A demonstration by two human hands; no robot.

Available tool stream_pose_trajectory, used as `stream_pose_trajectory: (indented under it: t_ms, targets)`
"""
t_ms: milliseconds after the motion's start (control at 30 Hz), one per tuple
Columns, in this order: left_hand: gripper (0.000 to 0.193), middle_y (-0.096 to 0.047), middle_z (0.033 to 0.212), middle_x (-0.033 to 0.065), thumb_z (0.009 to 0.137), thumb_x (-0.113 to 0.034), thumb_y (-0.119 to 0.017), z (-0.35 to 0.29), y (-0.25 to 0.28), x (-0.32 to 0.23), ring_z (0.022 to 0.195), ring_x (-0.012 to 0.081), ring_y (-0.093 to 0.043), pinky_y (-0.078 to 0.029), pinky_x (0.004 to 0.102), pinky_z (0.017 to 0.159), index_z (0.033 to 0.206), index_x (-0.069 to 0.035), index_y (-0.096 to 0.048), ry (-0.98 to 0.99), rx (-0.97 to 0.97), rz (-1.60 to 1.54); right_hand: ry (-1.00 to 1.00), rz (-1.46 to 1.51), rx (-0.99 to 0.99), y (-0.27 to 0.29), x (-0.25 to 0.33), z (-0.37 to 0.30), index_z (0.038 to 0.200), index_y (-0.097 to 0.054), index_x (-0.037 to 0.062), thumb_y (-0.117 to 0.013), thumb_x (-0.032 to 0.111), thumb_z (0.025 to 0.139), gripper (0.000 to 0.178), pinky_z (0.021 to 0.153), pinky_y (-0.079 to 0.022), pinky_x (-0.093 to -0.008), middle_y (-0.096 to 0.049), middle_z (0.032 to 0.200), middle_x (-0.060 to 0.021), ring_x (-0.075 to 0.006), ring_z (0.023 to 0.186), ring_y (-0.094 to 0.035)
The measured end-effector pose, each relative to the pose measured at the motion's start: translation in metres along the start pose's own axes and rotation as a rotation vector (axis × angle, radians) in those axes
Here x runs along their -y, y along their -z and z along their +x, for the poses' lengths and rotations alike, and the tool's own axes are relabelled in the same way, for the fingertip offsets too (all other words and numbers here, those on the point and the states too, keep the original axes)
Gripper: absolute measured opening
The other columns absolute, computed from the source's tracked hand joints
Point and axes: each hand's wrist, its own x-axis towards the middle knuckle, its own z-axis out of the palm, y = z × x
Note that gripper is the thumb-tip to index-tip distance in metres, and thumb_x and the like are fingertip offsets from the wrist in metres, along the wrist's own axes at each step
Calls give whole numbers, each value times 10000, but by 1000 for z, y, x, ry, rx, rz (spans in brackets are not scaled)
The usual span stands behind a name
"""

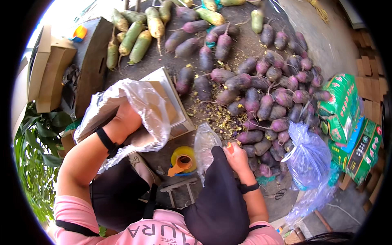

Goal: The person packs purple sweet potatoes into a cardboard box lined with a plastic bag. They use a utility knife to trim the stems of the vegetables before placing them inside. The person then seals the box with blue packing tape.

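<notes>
My left hand reaches into a clear plastic bag that lines an open cardboard box. Its fingers are bent down out of sight, so I cannot tell whether they hold anything. Beside my right knee, my right hand is closed, with a small orange bit showing at the fingertips that I cannot make out. A second clear plastic bag hangs against that knee, left of the hand. Just beyond my right hand lies a big heap of purple radishes.
Green radishes lie at the far left. A roll of tape rests on a small stool between my legs. To the right are a bluish plastic bag, green printed sacks and scissors. A dark wooden box stands left.
</notes>
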Motion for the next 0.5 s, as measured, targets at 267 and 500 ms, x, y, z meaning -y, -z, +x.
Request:
stream_pose_trajectory:
  t_ms: [267, 500]
  targets:
    - [343, -627, 1246, 135, 913, -264, -628, 10, 41, -25, 1183, 278, -558, -437, 361, 993, 1193, -67, -624, 328, 150, -365, -243, 217, -31, -5, -13, -6, 1010, -640, 38, -631, 318, 912, 297, 707, -531, -479, -676, 820, -230, -435, 792, -658]
    - [227, -680, 956, 196, 825, -53, -618, -10, 139, -68, 918, 312, -655, -498, 374, 842, 1036, 23, -658, 269, 348, -79, -324, 121, -509, -12, -79, -49, 962, -664, 38, -641, 236, 879, 216, 692, -536, -423, -677, 817, -210, -355, 787, -692]
